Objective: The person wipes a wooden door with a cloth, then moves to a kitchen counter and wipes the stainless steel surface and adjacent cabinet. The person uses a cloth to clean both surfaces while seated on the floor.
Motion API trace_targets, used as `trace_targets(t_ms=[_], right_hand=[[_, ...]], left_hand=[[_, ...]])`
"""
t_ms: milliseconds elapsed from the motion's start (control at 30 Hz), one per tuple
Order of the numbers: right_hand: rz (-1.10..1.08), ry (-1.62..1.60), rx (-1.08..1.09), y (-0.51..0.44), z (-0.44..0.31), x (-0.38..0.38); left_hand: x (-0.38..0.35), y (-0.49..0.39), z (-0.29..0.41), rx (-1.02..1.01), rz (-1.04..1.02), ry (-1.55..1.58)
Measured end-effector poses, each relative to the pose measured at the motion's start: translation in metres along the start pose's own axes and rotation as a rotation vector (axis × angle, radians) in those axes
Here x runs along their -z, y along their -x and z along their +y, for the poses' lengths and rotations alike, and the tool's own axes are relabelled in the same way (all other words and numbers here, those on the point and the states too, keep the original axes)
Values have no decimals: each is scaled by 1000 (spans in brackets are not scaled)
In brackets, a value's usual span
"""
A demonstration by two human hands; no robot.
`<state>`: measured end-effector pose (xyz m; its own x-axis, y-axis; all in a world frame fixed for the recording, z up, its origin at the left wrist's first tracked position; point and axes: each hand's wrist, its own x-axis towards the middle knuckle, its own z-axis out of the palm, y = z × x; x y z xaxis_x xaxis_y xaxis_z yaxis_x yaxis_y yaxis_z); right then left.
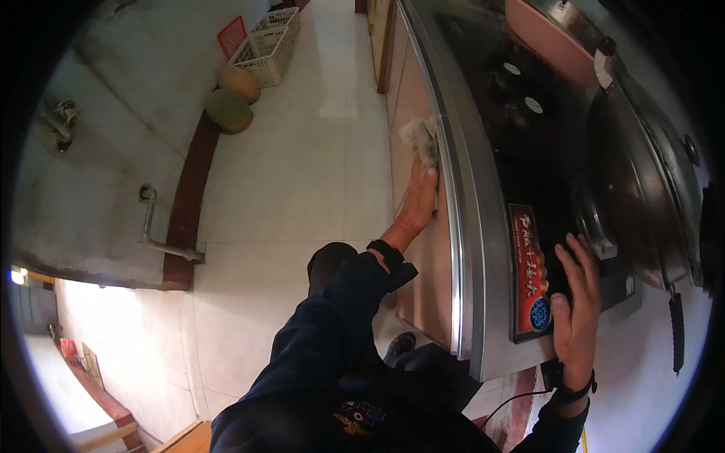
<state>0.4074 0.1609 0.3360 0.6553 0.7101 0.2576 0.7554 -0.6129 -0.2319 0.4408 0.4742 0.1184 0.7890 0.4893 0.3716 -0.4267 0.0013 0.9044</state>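
My left hand [418, 198] holds a crumpled, greyish-white cloth [420, 136] against the pinkish cabinet door [422, 277], just below the metal edge of the counter. Part of the cloth is hidden behind my fingers. Fingers spread and holding nothing, my right hand [578, 311] is at the near end of the black glass gas cooktop [538, 170]. Beside its thumb is a red sticker [527, 272] bearing writing. A large dark wok [634, 187] with a lid [660, 136] sits over the burner at the right, close to my fingertips.
A pink basin [549, 42] stands at the cooktop's far end. The wok's black handle [677, 334] juts toward me. Across the tiled floor [283, 187], a green melon [228, 111], an orange one [241, 82] and white plastic crates [263, 54] line the wall. A pipe [164, 243] sticks out there.
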Motion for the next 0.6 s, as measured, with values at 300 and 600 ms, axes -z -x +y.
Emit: trace_targets(t_ms=[300,600], right_hand=[[4,14,-29,1,2,-8],[85,22,19,3,8,-12]], left_hand=[[-7,71,-51,187,81,54],[-34,142,43,-137,-82,-155]])
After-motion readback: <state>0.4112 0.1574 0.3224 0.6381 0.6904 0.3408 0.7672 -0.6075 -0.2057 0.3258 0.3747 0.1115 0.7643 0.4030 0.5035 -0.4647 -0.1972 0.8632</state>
